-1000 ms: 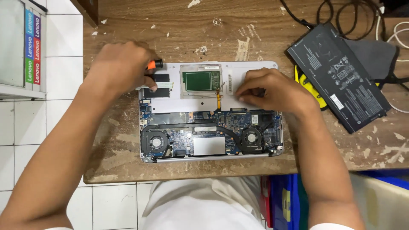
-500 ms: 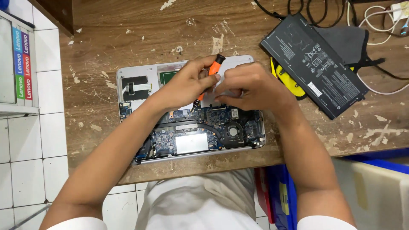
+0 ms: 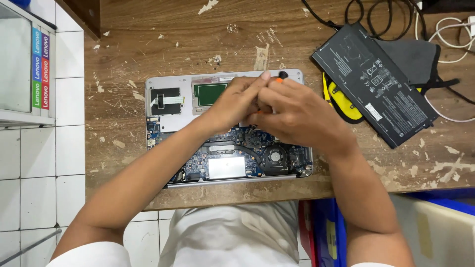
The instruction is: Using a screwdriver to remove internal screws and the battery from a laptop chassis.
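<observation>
The left hand (image 3: 237, 101) and the right hand (image 3: 297, 116) meet over the middle of the opened silver laptop (image 3: 227, 133), which lies bottom-up with its cover off on the scarred brown wooden workbench (image 3: 173, 44). In the head view, the only one, both hands are curled shut together around a small orange-handled screwdriver (image 3: 278, 78); only its orange tip and a dark cap peek out above the knuckles, so how each finger sits on the shaft cannot be told. The doubled grip likely steadies the tool, one hand guiding and one turning, though the blade and whatever it touches are hidden beneath the palms. The laptop sits close to the near edge of the bench, directly before the person's body, probably for easy reach. Its blue circuit board (image 3: 217, 158) and round black fan (image 3: 275, 157) show below the hands, the dark touchpad module (image 3: 210, 92) above them. A flat black rectangular battery pack (image 3: 373, 84) rests well apart to the right, partly over a yellow-and-black tool (image 3: 346, 101).
</observation>
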